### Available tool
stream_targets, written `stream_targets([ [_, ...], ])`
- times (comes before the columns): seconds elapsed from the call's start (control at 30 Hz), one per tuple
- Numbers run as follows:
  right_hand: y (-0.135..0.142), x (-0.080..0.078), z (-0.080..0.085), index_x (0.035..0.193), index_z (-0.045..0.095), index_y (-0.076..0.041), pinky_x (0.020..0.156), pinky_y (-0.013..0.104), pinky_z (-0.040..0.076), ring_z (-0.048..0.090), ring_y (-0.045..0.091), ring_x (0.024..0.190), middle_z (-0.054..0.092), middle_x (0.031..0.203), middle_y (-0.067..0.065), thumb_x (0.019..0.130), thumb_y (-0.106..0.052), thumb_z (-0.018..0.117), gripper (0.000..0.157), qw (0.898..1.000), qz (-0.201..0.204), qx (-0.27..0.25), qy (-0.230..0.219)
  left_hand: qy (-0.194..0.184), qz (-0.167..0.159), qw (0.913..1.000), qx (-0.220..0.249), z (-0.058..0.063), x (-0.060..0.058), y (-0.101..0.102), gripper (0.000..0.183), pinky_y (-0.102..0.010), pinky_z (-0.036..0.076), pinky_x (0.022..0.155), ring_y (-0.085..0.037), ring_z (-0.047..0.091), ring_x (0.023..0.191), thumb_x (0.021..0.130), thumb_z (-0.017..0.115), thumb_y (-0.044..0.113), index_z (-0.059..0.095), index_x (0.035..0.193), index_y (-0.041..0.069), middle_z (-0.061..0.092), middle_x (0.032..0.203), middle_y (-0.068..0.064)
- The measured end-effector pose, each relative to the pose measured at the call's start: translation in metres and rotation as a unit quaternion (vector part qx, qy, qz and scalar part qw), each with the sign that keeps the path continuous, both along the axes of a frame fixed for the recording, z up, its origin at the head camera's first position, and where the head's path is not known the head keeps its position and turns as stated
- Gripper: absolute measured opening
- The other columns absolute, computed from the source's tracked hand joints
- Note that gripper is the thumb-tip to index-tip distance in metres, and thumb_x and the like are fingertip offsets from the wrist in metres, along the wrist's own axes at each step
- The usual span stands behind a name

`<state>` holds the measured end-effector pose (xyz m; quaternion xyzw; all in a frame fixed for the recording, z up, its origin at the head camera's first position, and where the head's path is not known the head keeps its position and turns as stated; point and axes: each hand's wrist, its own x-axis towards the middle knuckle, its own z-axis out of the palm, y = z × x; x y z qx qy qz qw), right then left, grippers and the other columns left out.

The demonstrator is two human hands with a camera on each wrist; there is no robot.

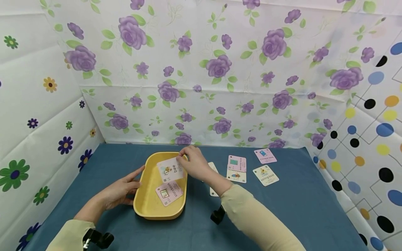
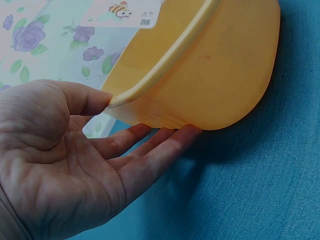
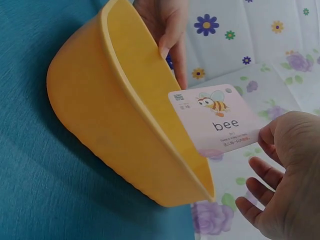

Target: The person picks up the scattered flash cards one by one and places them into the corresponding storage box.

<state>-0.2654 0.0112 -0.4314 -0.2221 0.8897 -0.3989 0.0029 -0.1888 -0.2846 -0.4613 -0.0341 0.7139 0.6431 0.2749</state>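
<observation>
My right hand [image 1: 195, 163] pinches a card with a bee picture and the word "bee" [image 1: 169, 169] by its edge, thumb against finger. The card is over a yellow plastic tub [image 1: 145, 205]; the right wrist view shows the other fingers spread away from it. A pink "storybook" card [image 1: 169, 193] lies in the tub, partly overlapped by the bee card in the head view. My left hand [image 1: 117, 191] holds the tub's left side. In the left wrist view its thumb [image 2: 95, 101] is at the rim and its other fingers [image 2: 155, 152] lie against the lower wall.
Right of the tub, a card [image 1: 213, 192] is partly hidden by my right arm. Further right lie an "exercise book" card [image 1: 237, 163] overlapping another card [image 1: 236, 176], a "Chinese book" card [image 1: 265, 156] and a "sailing boat" card [image 1: 266, 175]. Patterned cloths [image 1: 194, 115] enclose the blue table [image 1: 298, 209].
</observation>
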Motion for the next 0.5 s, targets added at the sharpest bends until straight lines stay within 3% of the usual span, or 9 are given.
stream_targets([
  [0.3,-0.010,0.000,-0.006,0.102,0.066,-0.022,0.090,0.039,0.045,0.046,0.020,0.118,0.058,0.121,-0.003,0.103,-0.037,0.061,0.016,0.999,0.003,0.043,0.005,-0.003,-0.002,1.0000,0.003,0.000,-0.001,0.000,0.071,-0.056,0.056,0.083,-0.040,0.060,0.121,0.111,0.044,0.018,0.002,0.166,0.035,0.029,0.157,-0.032],
  [0.5,-0.014,0.000,-0.008,0.100,0.067,-0.024,0.102,0.042,0.043,0.043,0.023,0.128,0.059,0.126,0.000,0.104,-0.036,0.060,0.015,0.997,0.018,0.079,0.017,-0.004,0.000,1.0000,-0.001,0.000,-0.001,0.000,0.071,-0.056,0.056,0.081,-0.040,0.060,0.121,0.111,0.044,0.018,0.002,0.166,0.036,0.029,0.157,-0.032],
])
